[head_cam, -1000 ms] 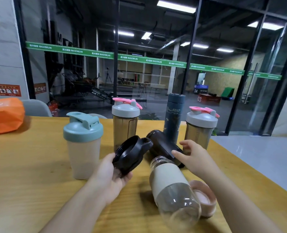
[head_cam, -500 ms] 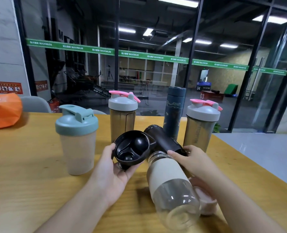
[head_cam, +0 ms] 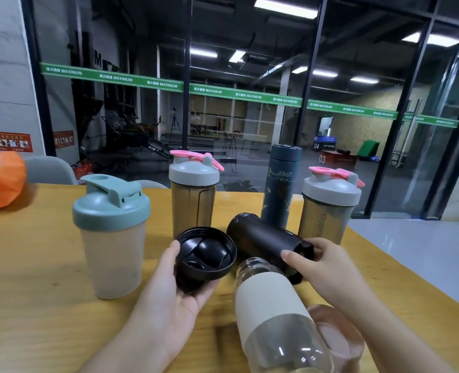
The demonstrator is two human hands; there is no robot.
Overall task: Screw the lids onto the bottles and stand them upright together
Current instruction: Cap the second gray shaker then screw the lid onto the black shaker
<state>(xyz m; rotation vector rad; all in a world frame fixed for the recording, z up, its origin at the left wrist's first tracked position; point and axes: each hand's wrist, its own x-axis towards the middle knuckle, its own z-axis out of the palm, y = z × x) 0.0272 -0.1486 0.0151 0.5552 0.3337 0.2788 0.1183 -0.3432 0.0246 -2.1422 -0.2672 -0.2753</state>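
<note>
Left hand (head_cam: 166, 294) cradles the black lid (head_cam: 205, 255), underside up; right hand (head_cam: 322, 267) grips the black bottle (head_cam: 263, 242) lying just beyond it. Best: stand the bottle, flip the lid, seat threads squarely before twisting

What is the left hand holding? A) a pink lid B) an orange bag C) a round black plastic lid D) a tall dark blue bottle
C: the left hand grips the round black plastic lid, with its hollow underside facing the camera, while the right hand holds the black bottle lying on its side on the wooden table.
</note>
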